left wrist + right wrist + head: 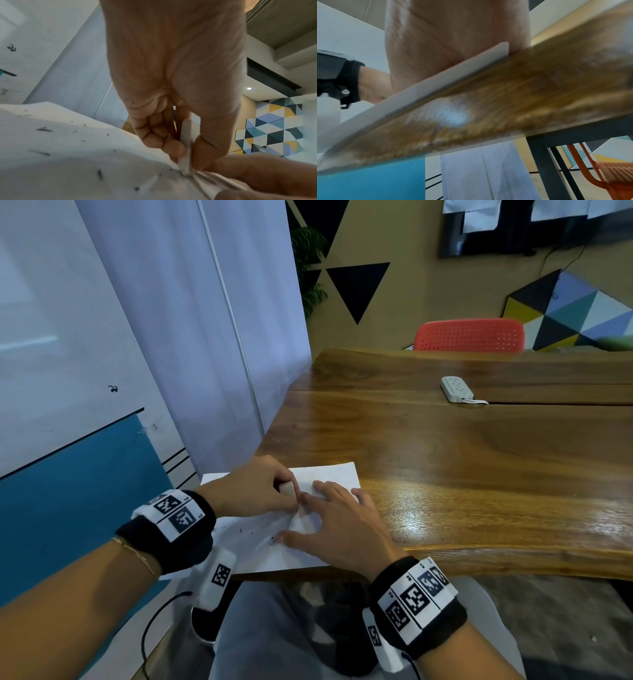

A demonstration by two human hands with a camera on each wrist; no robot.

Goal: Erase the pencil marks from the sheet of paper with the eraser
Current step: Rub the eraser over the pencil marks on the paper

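One sheet of paper [329, 474] lay under my fingers [329, 486]. One eraser [186, 136] sat pinched between my left thumb and fingertips, its tip on the sheet. Two hands were counted: my left hand [253, 491] and my right hand [342, 525], one wristband on each. Dark specks and short pencil marks [43, 129] beside my left fingers: at least ten, too blurred for an exact count. One wooden table [479, 474]. One white power strip [457, 388] well beyond my fingertips. One red chair [469, 335] past it.
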